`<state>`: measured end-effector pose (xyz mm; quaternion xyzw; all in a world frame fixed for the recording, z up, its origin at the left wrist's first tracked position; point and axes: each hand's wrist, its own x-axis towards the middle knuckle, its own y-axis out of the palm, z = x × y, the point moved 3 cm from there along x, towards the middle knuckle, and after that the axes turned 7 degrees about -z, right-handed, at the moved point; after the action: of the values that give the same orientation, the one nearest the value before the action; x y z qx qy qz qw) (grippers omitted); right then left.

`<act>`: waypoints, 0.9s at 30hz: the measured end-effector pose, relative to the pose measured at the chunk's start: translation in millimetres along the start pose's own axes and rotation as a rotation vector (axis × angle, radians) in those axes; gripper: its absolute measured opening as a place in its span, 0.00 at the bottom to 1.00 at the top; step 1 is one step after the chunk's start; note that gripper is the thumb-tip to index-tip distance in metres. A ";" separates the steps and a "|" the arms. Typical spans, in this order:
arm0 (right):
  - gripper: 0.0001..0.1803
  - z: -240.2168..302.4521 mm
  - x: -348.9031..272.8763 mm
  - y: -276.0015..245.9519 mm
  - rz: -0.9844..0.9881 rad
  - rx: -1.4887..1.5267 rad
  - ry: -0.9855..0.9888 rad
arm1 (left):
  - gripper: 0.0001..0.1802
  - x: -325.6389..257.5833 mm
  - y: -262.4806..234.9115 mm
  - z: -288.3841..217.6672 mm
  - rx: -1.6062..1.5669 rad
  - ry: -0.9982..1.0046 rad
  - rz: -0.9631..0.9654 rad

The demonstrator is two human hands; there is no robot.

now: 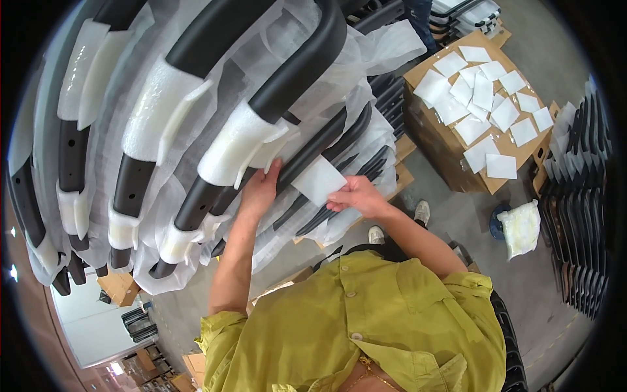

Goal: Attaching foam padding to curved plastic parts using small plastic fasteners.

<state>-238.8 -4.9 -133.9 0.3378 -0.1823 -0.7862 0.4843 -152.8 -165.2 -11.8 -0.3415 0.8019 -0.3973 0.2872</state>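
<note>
One yellow-green shirt (287, 320) lay nearest, at six o'clock, with three buttons (356, 336) clearly visible. Beyond it, near the centre, were two bare hands. The right hand (356, 195), toward three, had its thumb and fingers pinched closed on the right-hand edge of one thin white sheet (319, 181), which lay between the hands. The left hand (260, 189), toward nine, was half curled, a fingertip at one white foam piece (266, 153); its other fingers were partly hidden, so whether they gripped anything could not be told. From nine to twelve o'clock spread large black frames (287, 85), three showing one long foam sleeve (225, 153) above and one shorter sleeve (175, 240) below. Farther off, two shoes (377, 235) appeared between three and four. At two o'clock, one cardboard carton (434, 147) bore roughly twenty loose squares (503, 165), overlapping too much for an exact count. Past three sat one pale bundle (522, 228); behind it were many stacked frames (575, 209).
</note>
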 end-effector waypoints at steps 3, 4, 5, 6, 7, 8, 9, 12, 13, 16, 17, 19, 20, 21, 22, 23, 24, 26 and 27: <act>0.09 5.0 -2.8 7.9 -0.046 0.002 -0.014 | 0.15 -25.3 -2.5 -20.4 0.117 0.332 -0.324; 0.07 9.2 -2.5 10.6 -0.074 -0.018 -0.023 | 0.15 -30.9 1.7 -20.7 0.121 0.330 -0.319; 0.07 16.3 -1.9 14.6 -0.046 -0.009 -0.035 | 0.13 -37.3 2.6 -23.7 0.163 0.452 -0.433; 0.07 21.7 -0.9 19.1 -0.044 -0.008 -0.032 | 0.11 -42.2 2.2 -27.5 0.202 0.574 -0.550; 0.07 27.1 0.4 24.2 -0.043 0.006 -0.064 | 0.12 -45.0 -1.8 -32.7 0.225 0.709 -0.625; 0.07 30.8 3.2 28.2 -0.043 0.019 -0.095 | 0.12 -43.6 -5.3 -35.4 0.226 0.707 -0.624; 0.07 34.0 6.8 30.9 -0.024 0.020 -0.142 | 0.11 -45.1 -6.9 -40.7 0.237 0.819 -0.609; 0.08 43.0 7.3 33.8 -0.060 -0.102 -0.160 | 0.11 -52.5 -5.5 -44.2 0.224 0.964 -0.551; 0.08 36.4 12.1 32.8 -0.064 -0.114 -0.217 | 0.11 -54.2 -0.5 -38.5 0.252 1.024 -0.529; 0.09 33.0 5.8 27.9 -0.106 -0.117 -0.006 | 0.11 -54.2 3.5 -36.7 0.299 1.115 -0.486; 0.09 32.6 3.6 27.0 -0.109 -0.119 -0.004 | 0.10 -52.8 4.0 -38.6 0.293 1.134 -0.457; 0.10 32.9 -1.5 28.7 -0.101 -0.191 -0.081 | 0.10 -48.1 6.4 -37.2 0.286 1.153 -0.430; 0.10 33.2 -5.0 30.7 -0.103 -0.194 -0.081 | 0.11 -44.7 9.3 -32.6 0.243 1.151 -0.452; 0.10 35.6 -8.0 32.4 -0.102 -0.206 -0.111 | 0.13 -41.1 12.0 -29.7 0.200 1.149 -0.476; 0.11 37.1 -9.8 34.1 -0.100 -0.218 -0.141 | 0.13 -38.9 14.3 -28.6 0.196 1.151 -0.480; 0.11 35.6 -9.5 35.0 -0.101 -0.222 -0.144 | 0.15 -36.7 16.3 -27.9 0.228 1.120 -0.503; 0.11 34.6 -9.5 35.1 -0.096 -0.171 -0.198 | 0.17 -36.2 18.1 -30.6 0.257 1.090 -0.523; 0.11 35.0 -10.8 36.6 -0.094 -0.124 -0.257 | 0.18 -39.4 19.3 -40.8 0.246 1.033 -0.578; 0.11 35.2 -12.0 37.5 -0.100 -0.089 -0.260 | 0.20 -40.1 18.1 -43.2 0.238 0.970 -0.630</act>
<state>-236.1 -13.2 -81.9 0.2201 -0.1914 -0.8537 0.4313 -166.0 -106.8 3.1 -0.3080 0.6514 -0.6616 -0.2078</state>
